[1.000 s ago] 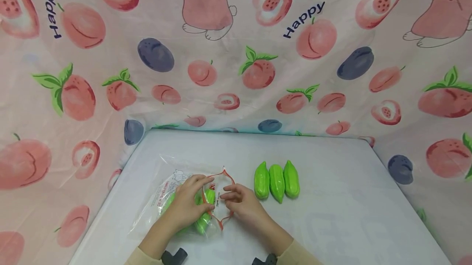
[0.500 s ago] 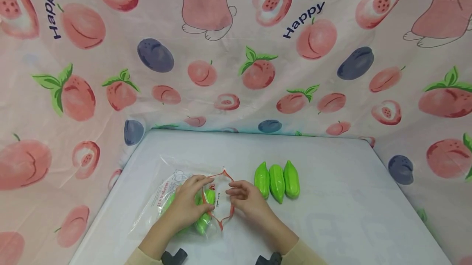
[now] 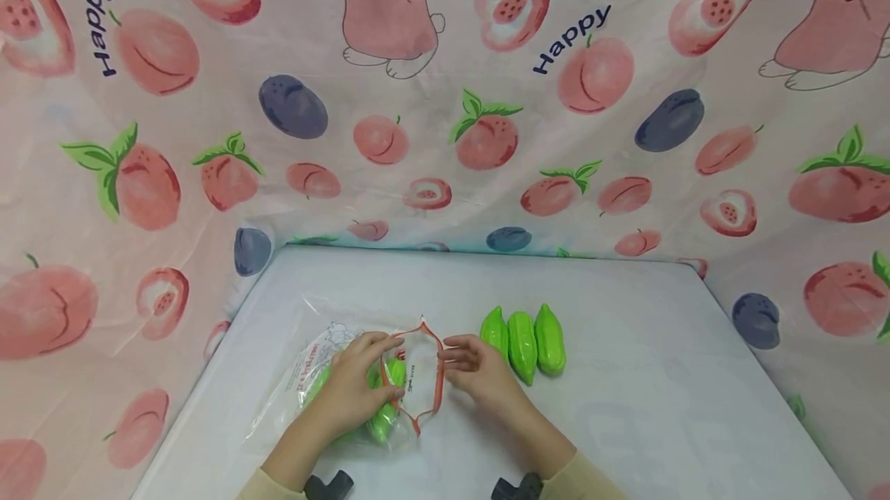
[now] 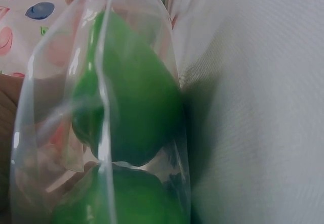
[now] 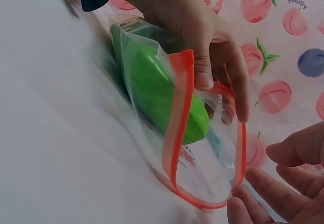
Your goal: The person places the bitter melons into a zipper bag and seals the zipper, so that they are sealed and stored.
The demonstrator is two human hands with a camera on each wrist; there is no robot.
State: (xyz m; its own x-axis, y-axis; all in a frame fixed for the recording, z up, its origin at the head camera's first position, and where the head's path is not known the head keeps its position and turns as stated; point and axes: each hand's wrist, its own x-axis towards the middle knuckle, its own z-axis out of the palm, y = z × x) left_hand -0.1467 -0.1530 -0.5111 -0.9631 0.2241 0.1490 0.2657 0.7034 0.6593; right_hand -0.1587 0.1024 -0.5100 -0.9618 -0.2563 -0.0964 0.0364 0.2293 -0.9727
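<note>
A clear zip bag [image 3: 306, 353] with a red-edged mouth lies left of centre, with green ridged pods [image 3: 381, 423] inside. My left hand [image 3: 356, 384] grips the bag beside its mouth; in the right wrist view the left hand [image 5: 202, 29] has thumb and fingers at the red rim [image 5: 177, 123], which gapes apart. My right hand [image 3: 487, 372] is at the rim's right side, fingers extended and slightly bent. The right hand's fingers [image 5: 276, 198] reach the rim's edge in the right wrist view. A pod [image 4: 131, 92] shows through plastic in the left wrist view.
Three green pods [image 3: 523, 347] lie side by side on the white table [image 3: 660, 376], just beyond and right of my right hand. A fruit-patterned cloth [image 3: 417, 137] hangs behind and at both sides.
My right hand has moved right, and the right side of the bag's mouth now stands a little farther out. My left hand has stayed in place.
</note>
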